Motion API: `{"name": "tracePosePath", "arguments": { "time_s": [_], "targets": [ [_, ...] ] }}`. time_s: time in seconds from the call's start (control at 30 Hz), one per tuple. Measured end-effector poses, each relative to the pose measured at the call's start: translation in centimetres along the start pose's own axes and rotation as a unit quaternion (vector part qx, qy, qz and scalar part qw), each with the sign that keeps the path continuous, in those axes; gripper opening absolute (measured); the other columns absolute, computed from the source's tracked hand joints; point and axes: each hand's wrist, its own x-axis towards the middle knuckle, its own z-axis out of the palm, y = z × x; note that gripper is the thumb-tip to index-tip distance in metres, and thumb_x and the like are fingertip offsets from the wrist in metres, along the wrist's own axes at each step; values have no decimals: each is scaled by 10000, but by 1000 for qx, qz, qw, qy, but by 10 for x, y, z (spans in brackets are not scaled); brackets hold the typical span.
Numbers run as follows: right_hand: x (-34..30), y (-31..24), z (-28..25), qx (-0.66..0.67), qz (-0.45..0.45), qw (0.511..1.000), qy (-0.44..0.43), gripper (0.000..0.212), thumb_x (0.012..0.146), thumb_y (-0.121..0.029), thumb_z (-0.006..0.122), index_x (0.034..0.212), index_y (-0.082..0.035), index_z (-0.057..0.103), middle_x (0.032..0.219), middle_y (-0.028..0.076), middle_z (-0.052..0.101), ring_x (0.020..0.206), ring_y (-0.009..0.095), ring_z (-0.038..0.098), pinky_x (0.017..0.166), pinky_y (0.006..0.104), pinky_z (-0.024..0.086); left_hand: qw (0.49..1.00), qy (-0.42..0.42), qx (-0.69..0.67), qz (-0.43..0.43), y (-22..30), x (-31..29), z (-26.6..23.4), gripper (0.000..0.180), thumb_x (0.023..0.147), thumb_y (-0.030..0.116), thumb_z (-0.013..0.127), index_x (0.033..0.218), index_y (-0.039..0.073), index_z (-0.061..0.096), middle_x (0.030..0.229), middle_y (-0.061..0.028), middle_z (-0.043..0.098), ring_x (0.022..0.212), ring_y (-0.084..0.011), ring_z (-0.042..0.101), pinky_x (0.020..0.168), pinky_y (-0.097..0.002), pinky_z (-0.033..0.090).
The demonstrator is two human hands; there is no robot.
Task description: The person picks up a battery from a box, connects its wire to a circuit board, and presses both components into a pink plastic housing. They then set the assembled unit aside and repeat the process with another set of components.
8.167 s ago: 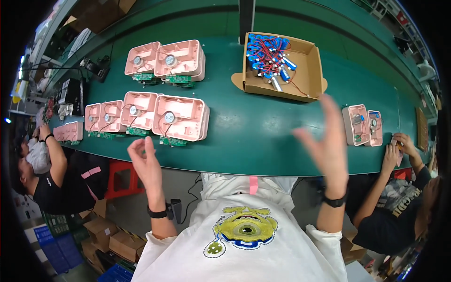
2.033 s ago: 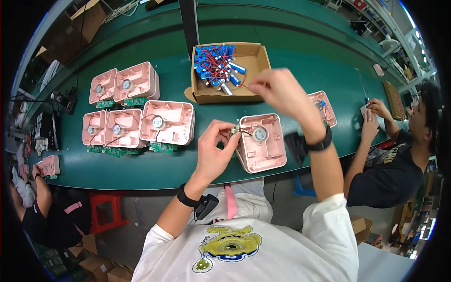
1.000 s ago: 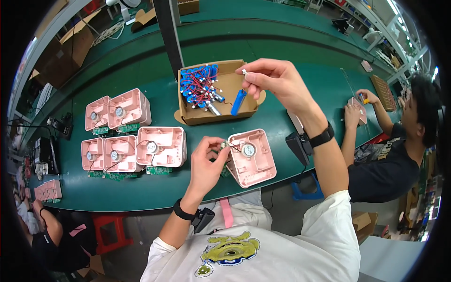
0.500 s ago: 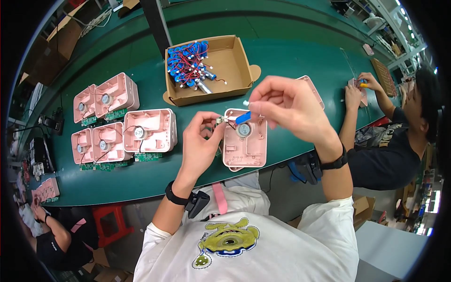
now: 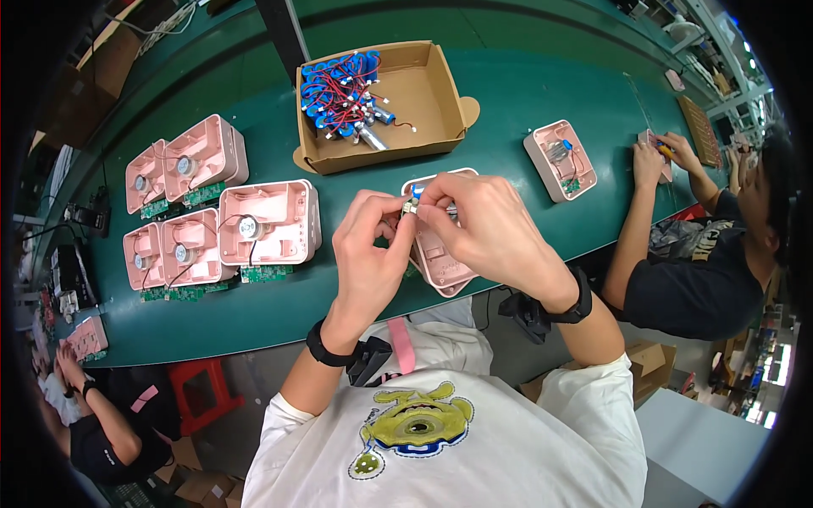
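An assembly workshop: the long green worktop (image 5: 533, 230) carries an open brown cardboard box (image 5: 423, 97) of blue cylindrical cells (image 5: 318, 97), with open pink plastic housings (image 5: 284, 227) grouped left of the box and a black-shirted co-worker (image 5: 703, 288) busy right of it.

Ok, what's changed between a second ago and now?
The right hand came from over the open brown cardboard box toward the body, bringing a blue cylindrical battery to the left hand; no release shows. The left hand stays at the nearest pink plastic casing; the box hasn't moved.
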Motion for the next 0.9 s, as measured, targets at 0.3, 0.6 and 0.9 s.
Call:
{"name": "tracePosePath", "arguments": {
  "time_s": [0.3,0.6,0.9],
  "targets": [
    [-2,-10,0,-31,38,999,-20,128,925,-96,676,955,29,678,805,204,711,699,386,687,651,469,520,997,19,58,41,9,-1,2,158,867,-93,748,1009,-51,694,974,-102,651,672,-136,624,561,-270,505],
    [-8,-16,13,-90,0,995,34,59,916,-36,638,940,18,639,873,210,711,763,419,691,684,489,540,996,11,65,53,12,1,4,171,838,-118,748,982,-62,676,960,-115,643,613,-154,607,547,-282,493],
    [-5,-8,5,-37,10,999,-3,132,908,-56,697,1017,10,664,928,190,711,805,402,698,692,464,548,994,-47,96,24,21,10,-6,150,885,-99,737,1023,-68,687,985,-88,635,695,-106,614,607,-237,532]
  ]
}}
